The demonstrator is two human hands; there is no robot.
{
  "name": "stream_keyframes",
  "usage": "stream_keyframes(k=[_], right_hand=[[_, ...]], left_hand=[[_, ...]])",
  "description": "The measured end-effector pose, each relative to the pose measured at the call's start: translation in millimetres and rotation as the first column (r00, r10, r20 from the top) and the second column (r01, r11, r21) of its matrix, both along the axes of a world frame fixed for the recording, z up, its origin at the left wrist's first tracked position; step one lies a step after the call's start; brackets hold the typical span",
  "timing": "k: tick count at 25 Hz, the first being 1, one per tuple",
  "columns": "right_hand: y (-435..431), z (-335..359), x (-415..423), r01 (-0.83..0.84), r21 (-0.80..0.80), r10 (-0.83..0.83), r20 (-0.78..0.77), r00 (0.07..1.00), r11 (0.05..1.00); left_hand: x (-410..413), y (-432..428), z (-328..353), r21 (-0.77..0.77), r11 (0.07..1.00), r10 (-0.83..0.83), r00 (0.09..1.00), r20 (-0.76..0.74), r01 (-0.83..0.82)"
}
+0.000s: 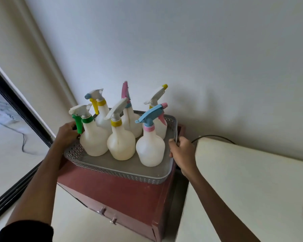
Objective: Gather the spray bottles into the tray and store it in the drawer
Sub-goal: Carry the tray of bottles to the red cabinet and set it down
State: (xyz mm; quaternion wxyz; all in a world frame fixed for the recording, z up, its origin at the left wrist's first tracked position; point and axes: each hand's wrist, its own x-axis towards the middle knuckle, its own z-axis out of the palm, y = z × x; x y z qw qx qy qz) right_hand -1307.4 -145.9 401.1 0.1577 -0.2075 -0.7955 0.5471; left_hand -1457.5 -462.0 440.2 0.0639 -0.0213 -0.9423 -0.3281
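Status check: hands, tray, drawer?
Left hand and right hand grip tray sides. Six spray bottles upright inside. Drawer below shut.

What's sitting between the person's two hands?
In the head view, the grey perforated plastic tray, holding six white spray bottles, spans between the left hand and right hand, which grip its opposite sides.

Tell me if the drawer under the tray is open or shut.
Shut: the drawer front sits flush with the red cabinet, its two knobs untouched.
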Motion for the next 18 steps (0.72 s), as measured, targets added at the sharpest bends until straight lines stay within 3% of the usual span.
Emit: stream_keyframes(k=[8,18], right_hand=[[-35,-39,-13,-0.057,0.0,0.057,0.116,0.992,0.998],[-49,-59,-18,-0.027,0.032,0.019,0.249,0.968,0.999]], left_hand=[[-45,-27,-57,-0.124,0.991,-0.033,0.991,0.126,0.049],[-65,-16,-85,-0.211,0.976,-0.042,0.998,0.037,0.049]])
